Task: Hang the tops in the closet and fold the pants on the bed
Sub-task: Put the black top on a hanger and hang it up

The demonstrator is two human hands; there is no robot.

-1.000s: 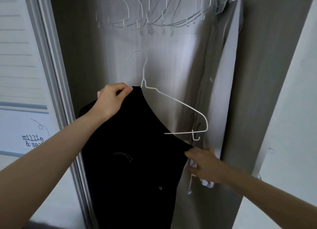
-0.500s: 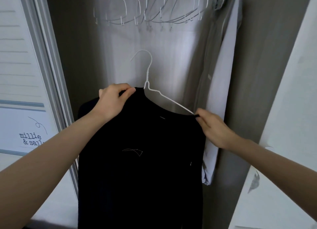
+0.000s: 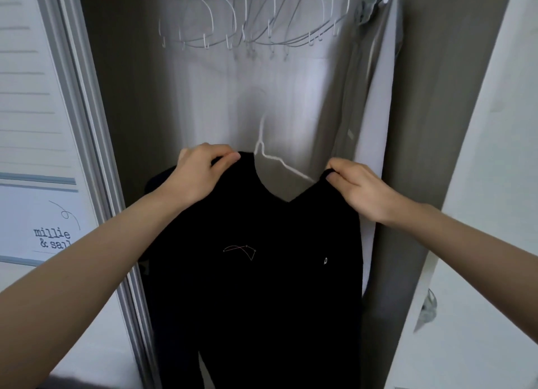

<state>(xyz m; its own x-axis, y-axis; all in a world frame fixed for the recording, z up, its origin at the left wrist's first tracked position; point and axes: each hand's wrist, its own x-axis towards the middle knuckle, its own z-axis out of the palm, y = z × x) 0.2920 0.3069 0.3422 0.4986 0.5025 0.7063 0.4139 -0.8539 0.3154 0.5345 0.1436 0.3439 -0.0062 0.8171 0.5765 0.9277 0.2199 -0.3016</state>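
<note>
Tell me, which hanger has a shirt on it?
The low hanger between both hands, inside the black top. The hangers on the rail are bare.

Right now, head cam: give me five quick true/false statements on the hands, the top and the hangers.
1. Both hands grip the black top. True: left hand and right hand each pinch a shoulder.
2. The top's hanger is hooked on the rail. False: it sits well below the rail, held up with the top.
3. Empty hangers hang above. True.
4. The top is white. False: it is black.
5. A pale garment hangs at the right of the closet. True.
</note>
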